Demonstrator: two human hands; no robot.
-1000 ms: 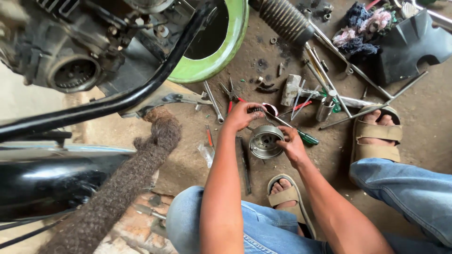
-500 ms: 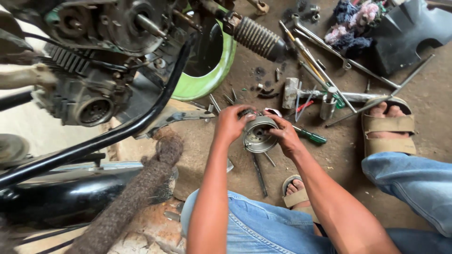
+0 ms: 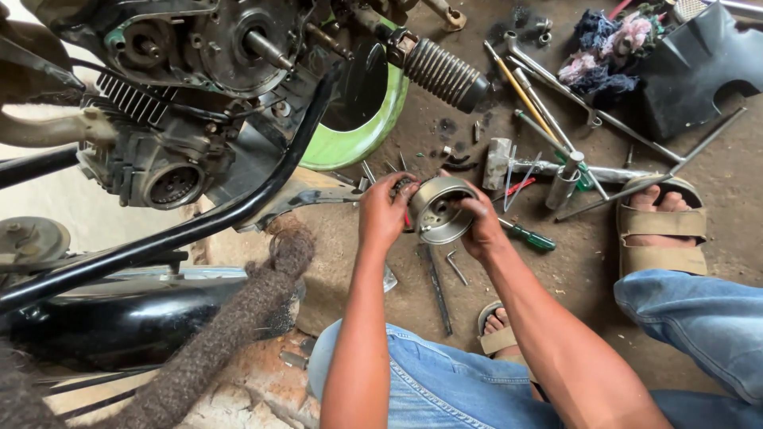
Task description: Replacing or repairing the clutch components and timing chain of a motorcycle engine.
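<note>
Fingers (image 3: 404, 189) of my left hand (image 3: 383, 213) curl over the near-left rim of the round metal drum (image 3: 441, 208), clenched on it. Right hand (image 3: 483, 226) grips the drum's right side, thumb over the rim. Both hands grasping the same part, held up off the floor (image 3: 715, 191), open face tilted toward the camera, between the two hands.

Head view only. Engine (image 3: 175, 95) sits upper left with a bare shaft (image 3: 266, 49) sticking out of the side case, well apart from the drum. Black frame tube (image 3: 199, 226) runs diagonally below the engine. Green ring (image 3: 377, 119) lies on the floor behind the drum. Ribbed black rubber part (image 3: 445, 73) just above it. Hammer (image 3: 509, 163) and long rods (image 3: 556, 87) scattered on the floor to the right, green-handled screwdriver (image 3: 528, 236) just beside my right wrist. Bundle of rags (image 3: 608, 48) top right. Sandalled foot (image 3: 660, 222) at right, blue jeans (image 3: 699, 326) below. Woven brown strap (image 3: 230, 326) lower left.
</note>
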